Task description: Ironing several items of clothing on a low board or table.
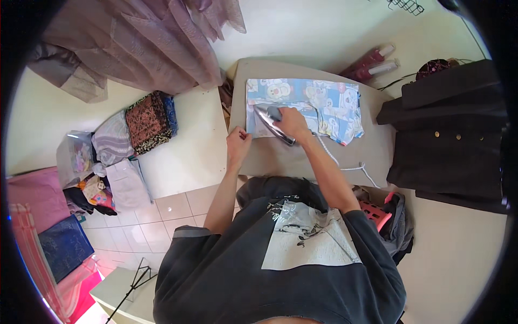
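My right hand (292, 123) grips the handle of a clothes iron (267, 122) with a shiny metal body. The iron rests over the left part of a light-blue garment (301, 91) printed with cartoon faces. This garment lies spread on a beige cloth-covered ironing surface (279, 162). At the garment's lower left corner is my left hand (238, 142), fingers curled in; whether they pinch the cloth is hidden. A pale braided cord (328, 152) runs from near the iron, under my right forearm, toward the surface's front edge.
Mauve sheer clothing (162, 44) hangs at upper left. Folded patterned cloth (149, 123) and other laundry lie on a white tabletop (190, 162). A dark buttoned jacket (445, 141) lies at right. Below it stands a red plastic basket (373, 214). Two maroon tubes (366, 62) lean behind.
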